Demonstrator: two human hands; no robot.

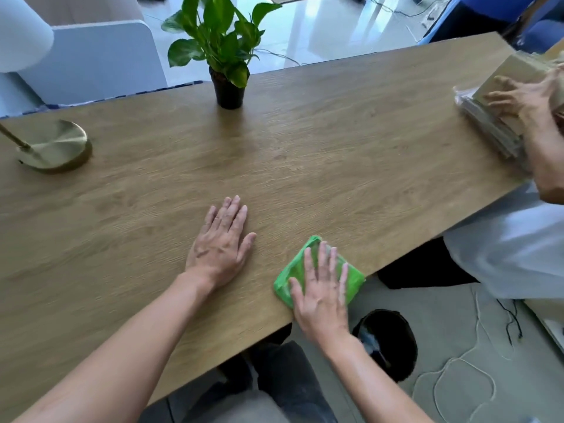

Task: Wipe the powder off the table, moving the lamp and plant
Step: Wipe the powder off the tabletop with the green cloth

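My right hand (322, 293) presses flat on a folded green cloth (294, 270) at the near edge of the wooden table (335, 141). My left hand (221, 245) lies flat and open on the bare wood just left of the cloth, holding nothing. A leafy plant in a black pot (229, 91) stands at the table's far edge. The lamp's brass base (56, 146) sits at the far left, its white shade (21, 32) above in the corner. I see no distinct powder on the wood.
Another person's hand (525, 97) rests on a stack of papers (488, 117) at the table's right end. A black bin (386, 343) stands on the floor below the near edge, with loose cords beside it. A white chair (97, 62) is behind the table.
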